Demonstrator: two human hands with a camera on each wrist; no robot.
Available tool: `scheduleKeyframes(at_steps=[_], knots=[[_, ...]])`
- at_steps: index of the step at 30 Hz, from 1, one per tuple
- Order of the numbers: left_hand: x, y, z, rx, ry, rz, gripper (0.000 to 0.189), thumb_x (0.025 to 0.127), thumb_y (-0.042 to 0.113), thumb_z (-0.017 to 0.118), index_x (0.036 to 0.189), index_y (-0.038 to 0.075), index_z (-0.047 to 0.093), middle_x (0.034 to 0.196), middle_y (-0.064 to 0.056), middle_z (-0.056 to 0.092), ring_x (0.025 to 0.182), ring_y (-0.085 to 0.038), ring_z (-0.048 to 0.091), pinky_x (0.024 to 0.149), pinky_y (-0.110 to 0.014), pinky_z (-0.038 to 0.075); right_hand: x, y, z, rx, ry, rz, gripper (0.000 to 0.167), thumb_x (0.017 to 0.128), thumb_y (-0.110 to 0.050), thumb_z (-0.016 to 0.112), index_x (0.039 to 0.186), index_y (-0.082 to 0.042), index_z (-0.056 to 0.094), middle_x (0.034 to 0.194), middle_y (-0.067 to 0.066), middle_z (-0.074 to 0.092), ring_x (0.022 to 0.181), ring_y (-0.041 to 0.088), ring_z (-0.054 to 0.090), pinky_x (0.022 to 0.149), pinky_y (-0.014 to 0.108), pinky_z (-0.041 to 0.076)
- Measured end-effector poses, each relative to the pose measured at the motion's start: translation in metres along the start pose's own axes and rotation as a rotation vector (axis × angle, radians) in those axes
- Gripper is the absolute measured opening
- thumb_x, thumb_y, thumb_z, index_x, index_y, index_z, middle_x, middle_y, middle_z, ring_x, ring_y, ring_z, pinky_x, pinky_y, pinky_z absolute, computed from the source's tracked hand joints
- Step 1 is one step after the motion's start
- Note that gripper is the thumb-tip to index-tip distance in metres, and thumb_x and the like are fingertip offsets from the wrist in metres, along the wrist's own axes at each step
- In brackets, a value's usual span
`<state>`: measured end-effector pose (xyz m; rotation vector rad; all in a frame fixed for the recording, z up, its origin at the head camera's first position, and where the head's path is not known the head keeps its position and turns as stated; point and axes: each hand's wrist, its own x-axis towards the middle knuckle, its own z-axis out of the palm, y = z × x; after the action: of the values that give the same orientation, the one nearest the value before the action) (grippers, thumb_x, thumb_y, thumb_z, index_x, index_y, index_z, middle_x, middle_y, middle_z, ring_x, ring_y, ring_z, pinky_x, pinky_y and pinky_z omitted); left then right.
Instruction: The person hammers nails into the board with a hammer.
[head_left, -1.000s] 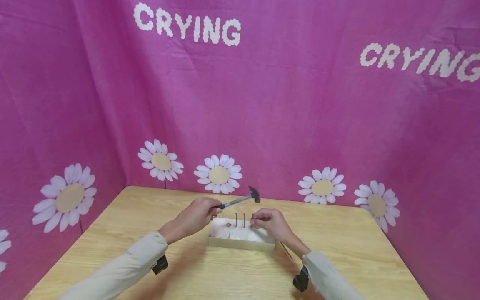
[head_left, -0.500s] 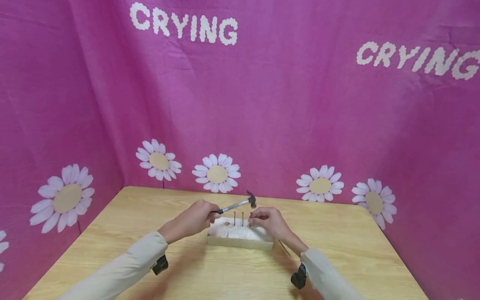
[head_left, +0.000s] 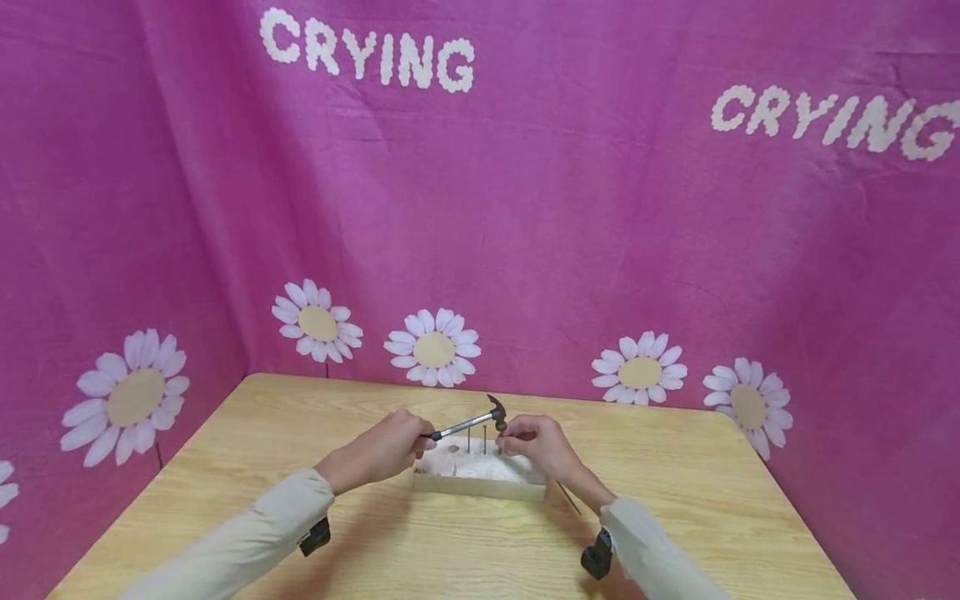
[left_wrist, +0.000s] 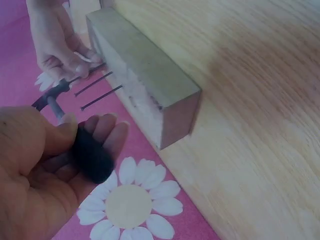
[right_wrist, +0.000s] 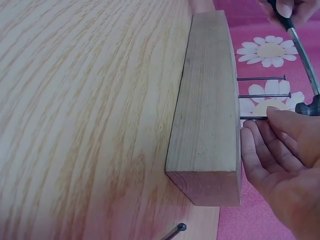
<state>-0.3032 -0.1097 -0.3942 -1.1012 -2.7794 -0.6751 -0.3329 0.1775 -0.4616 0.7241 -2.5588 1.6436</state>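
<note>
In the head view, the left hand (head_left: pixel 382 450) grips a hammer (head_left: pixel 468 425) by its handle, the tool slanting to the right and away over a wooden block (head_left: pixel 480 487). The block lies on the desk (head_left: pixel 675 467), its top whitish. Two nails (head_left: pixel 484 439) stand upright in it, left of the right hand (head_left: pixel 543 446). The hammer's head is just above the right fingertips. On the desk, right of the block, lies a loose nail (head_left: pixel 568 497). At the far side hangs a pink cloth (head_left: pixel 525 208) with daisies and white lettering.

In the left wrist view, the left thumb and curled fingers are closed about the hammer's black grip. The two nails project side by side from the block, the right hand beyond them.

In the right wrist view, the right thumb and fingers pinch a third nail (right_wrist: pixel 252 118), in line with the other two at the block's face. The hammer's head is close beside the thumb; whether it touches the nail cannot be told.
</note>
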Motion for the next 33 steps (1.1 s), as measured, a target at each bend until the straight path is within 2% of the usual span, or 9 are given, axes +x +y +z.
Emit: scheduleKeyframes(at_steps=[2,5,8,14,18,22,26,30,33], knots=[[0.0,-0.001,-0.002,-0.022,0.006,-0.006,0.015,0.101,-0.003,0.064,0.088,-0.002,0.071,0.07,0.001,0.058,0.064,-0.005,0.047,0.057,-0.021,0.043,0.0,0.0,-0.002,-0.012,0.0,0.003,0.012,0.097,-0.004,0.073,0.101,0.007,0.075,0.1,0.023,0.077,0.085,0.025,0.074,0.075,0.023,0.058],[0.001,-0.002,-0.005,-0.103,0.094,-0.021,0.02,0.102,-0.002,0.063,0.084,0.002,0.069,0.073,-0.003,0.063,0.064,-0.005,0.051,0.058,-0.02,0.047,-0.001,-0.002,-0.005,-0.019,-0.011,0.009,0.012,0.098,-0.004,0.072,0.102,0.007,0.075,0.099,0.023,0.076,0.084,0.026,0.073,0.076,0.027,0.06],[0.0,-0.003,-0.008,-0.275,0.128,-0.092,0.02,0.104,0.001,0.061,0.086,0.002,0.07,0.075,-0.008,0.067,0.063,-0.006,0.058,0.058,-0.021,0.053,-0.004,-0.003,-0.01,0.007,-0.037,0.021,0.013,0.099,-0.002,0.07,0.104,0.01,0.073,0.097,0.026,0.075,0.084,0.031,0.074,0.076,0.034,0.063],[-0.004,-0.006,-0.004,-0.72,0.004,-0.251,0.024,0.107,0.011,0.06,0.107,-0.01,0.072,0.088,-0.016,0.075,0.072,-0.014,0.073,0.065,-0.03,0.061,-0.008,-0.001,-0.027,0.022,-0.038,0.035,0.016,0.1,0.001,0.066,0.107,0.015,0.069,0.097,0.029,0.074,0.082,0.034,0.075,0.073,0.04,0.064],[-0.008,-0.01,0.003,-0.881,-0.076,-0.377,0.037,0.108,0.024,0.061,0.124,-0.008,0.07,0.103,-0.01,0.077,0.084,-0.015,0.075,0.076,-0.034,0.06,-0.014,0.0,-0.04,-0.052,-0.059,0.034,0.013,0.098,0.0,0.068,0.106,0.011,0.07,0.097,0.026,0.073,0.079,0.025,0.071,0.07,0.037,0.063],[-0.013,-0.012,0.008,-1.02,-0.101,-0.469,0.043,0.108,0.027,0.061,0.135,-0.007,0.065,0.122,-0.018,0.073,0.099,-0.019,0.073,0.088,-0.04,0.059,-0.023,0.003,-0.054,-0.059,-0.067,0.065,0.016,0.098,0.0,0.068,0.111,0.011,0.069,0.097,0.027,0.071,0.077,0.024,0.069,0.068,0.042,0.063],[-0.015,-0.012,0.014,-1.112,-0.117,-0.465,0.045,0.109,0.024,0.059,0.14,-0.009,0.06,0.137,-0.024,0.066,0.107,-0.02,0.071,0.087,-0.035,0.058,-0.033,0.005,-0.069,-0.07,-0.073,0.112,0.017,0.098,0.0,0.069,0.11,0.012,0.066,0.091,0.026,0.071,0.07,0.023,0.066,0.061,0.043,0.061],[-0.016,-0.01,0.019,-1.137,-0.116,-0.435,0.045,0.109,0.022,0.058,0.14,-0.01,0.059,0.142,-0.021,0.063,0.105,-0.016,0.068,0.084,-0.03,0.057,-0.044,0.006,-0.079,-0.147,-0.191,0.2,0.008,0.096,0.004,0.068,0.099,0.01,0.066,0.08,0.016,0.069,0.065,0.017,0.06,0.057,0.033,0.055],[-0.016,-0.008,0.02,-1.12,-0.088,-0.404,0.045,0.109,0.022,0.059,0.138,-0.011,0.06,0.14,-0.022,0.065,0.103,-0.015,0.067,0.083,-0.031,0.057,-0.054,0.006,-0.08,-0.189,-0.265,0.302,0.006,0.093,0.004,0.072,0.091,0.006,0.067,0.073,0.008,0.067,0.062,0.015,0.06,0.057,0.033,0.055]])
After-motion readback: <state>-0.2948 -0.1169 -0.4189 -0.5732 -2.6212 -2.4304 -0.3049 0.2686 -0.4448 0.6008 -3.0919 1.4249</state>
